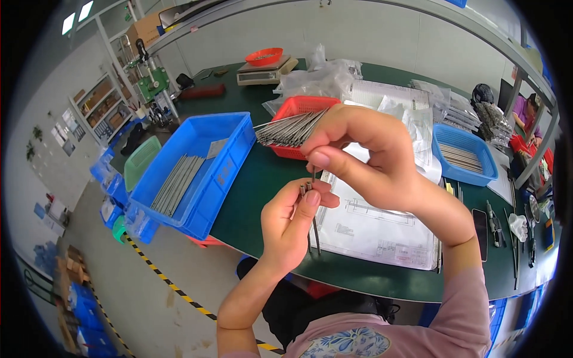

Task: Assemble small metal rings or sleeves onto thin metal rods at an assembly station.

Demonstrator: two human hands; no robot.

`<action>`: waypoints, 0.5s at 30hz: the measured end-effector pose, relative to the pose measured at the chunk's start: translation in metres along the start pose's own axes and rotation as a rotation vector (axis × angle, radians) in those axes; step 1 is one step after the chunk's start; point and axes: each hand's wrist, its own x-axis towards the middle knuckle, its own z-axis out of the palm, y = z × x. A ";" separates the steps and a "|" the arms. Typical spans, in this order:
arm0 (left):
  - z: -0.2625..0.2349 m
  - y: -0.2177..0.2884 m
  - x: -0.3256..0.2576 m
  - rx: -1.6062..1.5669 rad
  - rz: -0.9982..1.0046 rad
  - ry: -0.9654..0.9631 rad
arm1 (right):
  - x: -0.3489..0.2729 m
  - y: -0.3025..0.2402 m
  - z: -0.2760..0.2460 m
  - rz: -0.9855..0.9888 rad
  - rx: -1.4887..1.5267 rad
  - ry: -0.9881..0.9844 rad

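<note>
From the head view, our right hand (364,152) grips a bundle of thin metal rods (289,129), long axis fanning up-left over the red basket (298,107); its thumb and forefinger also pinch one rod (313,174) hanging straight down; our left hand (292,218), just below and touching, closes on that rod's lower length; beneath lie a drawing sheet (376,230) and the green desk (250,197); a blue bin (203,173) sits left, in a workshop with shelving.
</note>
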 end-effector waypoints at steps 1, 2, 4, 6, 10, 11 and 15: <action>0.000 0.001 -0.001 0.024 0.015 0.002 | 0.000 0.002 0.001 0.002 0.000 0.003; -0.001 0.003 -0.002 0.028 0.012 0.006 | 0.000 0.004 0.003 0.077 0.061 -0.014; -0.003 0.004 -0.003 0.064 0.022 -0.005 | 0.001 0.008 0.007 0.154 0.122 -0.033; -0.004 0.006 -0.003 0.059 0.016 -0.007 | 0.002 0.012 0.010 0.105 0.094 0.024; -0.004 0.007 -0.002 0.036 0.009 -0.012 | 0.004 0.006 0.003 0.196 0.089 -0.057; -0.005 0.006 -0.002 0.035 0.007 -0.010 | 0.004 0.006 0.004 0.212 0.094 -0.078; -0.007 0.006 -0.002 0.055 0.022 -0.033 | 0.005 0.000 0.004 0.303 0.129 -0.078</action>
